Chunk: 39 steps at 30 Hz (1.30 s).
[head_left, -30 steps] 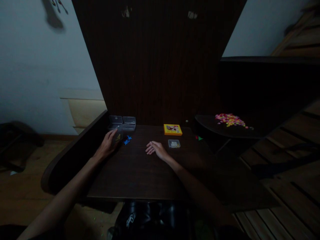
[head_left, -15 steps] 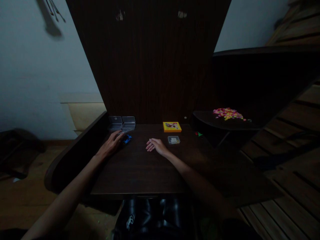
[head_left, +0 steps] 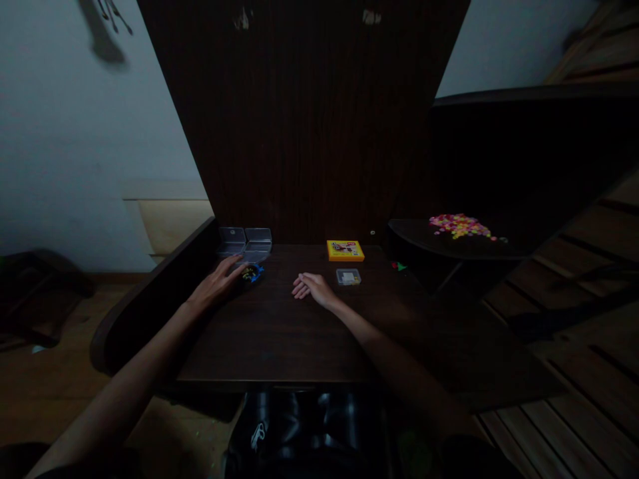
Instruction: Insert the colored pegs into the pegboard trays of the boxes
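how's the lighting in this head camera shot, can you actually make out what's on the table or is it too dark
Head view: dim and underexposed, the dark table nearly swallowing detail; only the yellow box and the pile of colourful bits stand out. The small things at the left hand are too murky to identify; the right hand lies flat. Wide-angle lens bends the edges; the pale wall is brightest.

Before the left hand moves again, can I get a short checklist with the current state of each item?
1. Left hand at the small blue pieces: ok, fingertips reach them.
2. Grip closed on a piece: cannot tell, too dark.
3. Right hand flat on the table, holding nothing: ok.
4. Clear boxes behind the left hand, open: ok.
5. Small clear case apart from the right hand: ok.
6. Yellow box untouched at the back: ok.
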{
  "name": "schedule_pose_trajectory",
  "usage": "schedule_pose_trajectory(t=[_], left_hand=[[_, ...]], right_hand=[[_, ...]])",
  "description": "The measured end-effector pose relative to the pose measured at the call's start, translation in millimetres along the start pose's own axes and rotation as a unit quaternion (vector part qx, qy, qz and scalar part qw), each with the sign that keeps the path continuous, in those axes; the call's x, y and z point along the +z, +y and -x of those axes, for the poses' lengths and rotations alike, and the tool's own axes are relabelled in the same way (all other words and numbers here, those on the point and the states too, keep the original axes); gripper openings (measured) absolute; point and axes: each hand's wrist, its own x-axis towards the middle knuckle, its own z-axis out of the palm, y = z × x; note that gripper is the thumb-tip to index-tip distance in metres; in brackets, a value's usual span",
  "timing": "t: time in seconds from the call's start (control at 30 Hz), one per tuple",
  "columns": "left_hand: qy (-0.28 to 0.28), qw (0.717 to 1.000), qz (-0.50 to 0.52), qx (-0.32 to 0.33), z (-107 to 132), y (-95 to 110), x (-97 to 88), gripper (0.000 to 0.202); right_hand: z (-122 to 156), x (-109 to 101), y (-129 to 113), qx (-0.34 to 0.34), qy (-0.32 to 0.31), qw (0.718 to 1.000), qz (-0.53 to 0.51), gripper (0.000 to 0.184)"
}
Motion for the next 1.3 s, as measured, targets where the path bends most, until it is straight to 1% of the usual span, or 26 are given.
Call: schedule_pose_trajectory(t=[0.07,0.1,0.17,0.23,0.3,0.43,0.53,0.67,0.77,0.93,1.0,1.03,1.1,1.13,1.2,1.3], left_hand=[[0.018,1.0,0.007,-0.019,0.8,1.8,-4.3,0.036],[0.04,0.999,0.004,-0.033,1.4,2.4,-5.5,0.038],[0.115,0.991,-0.007,-0.073,2.8,3.4,-5.7,0.044],[0.182,0.976,-0.019,-0.121,4.3,4.3,-4.1,0.055],[0.209,0.961,-0.029,-0.18,5.4,5.7,-2.0,0.061],[0.184,0.936,-0.043,-0.296,6.4,9.3,0.6,0.057],[0.163,0.926,-0.038,-0.338,7.2,10.3,2.2,0.057],[0.129,0.911,-0.031,-0.391,10.6,8.0,6.3,0.063],[0.093,0.909,-0.057,-0.403,13.6,6.5,7.7,0.062],[-0.006,0.913,-0.149,-0.381,13.5,14.9,0.2,0.064],[-0.039,0.907,-0.172,-0.382,11.5,20.3,-4.3,0.065],[-0.05,0.904,-0.18,-0.384,10.3,22.6,-6.3,0.066],[-0.063,0.899,-0.195,-0.387,7.4,25.5,-9.8,0.067],[-0.065,0.899,-0.2,-0.385,5.7,26.1,-11.0,0.068],[-0.071,0.898,-0.209,-0.381,2.2,25.7,-12.6,0.068],[-0.095,0.893,-0.211,-0.386,-2.6,23.4,-12.7,0.067]], right_hand=[[0.1,0.1,0.1,-0.001,0.001,1.0,-0.001,0.044],[0.1,0.2,0.2,-0.002,0.002,1.0,-0.002,0.044],[0.2,0.5,0.2,-0.004,0.003,1.0,-0.002,0.044],[0.2,0.6,0.3,-0.005,0.002,1.0,0.0,0.045],[0.1,0.6,0.6,-0.007,0.001,1.0,0.003,0.045],[0.0,0.1,1.5,-0.008,0.0,1.0,0.008,0.045],[0.3,-0.3,1.7,-0.009,-0.001,1.0,0.012,0.045],[1.1,-0.3,0.4,-0.012,0.001,1.0,0.022,0.043],[1.8,1.0,-1.1,-0.014,0.003,0.999,0.032,0.043],[7.3,3.1,-7.4,-0.02,0.013,0.998,0.055,0.044],[13.0,-1.3,-15.3,-0.051,0.026,0.993,0.105,0.04],[16.5,-5.5,-20.8,-0.087,0.036,0.982,0.162,0.038],[24.2,-18.2,-33.5,-0.17,0.072,0.937,0.296,0.034],[28.2,-26.4,-40.1,-0.196,0.096,0.914,0.342,0.033],[36.1,-45.2,-51.8,-0.211,0.14,0.874,0.415,0.03],[47.4,-74.6,-62.2,-0.197,0.167,0.816,0.517,0.024]])
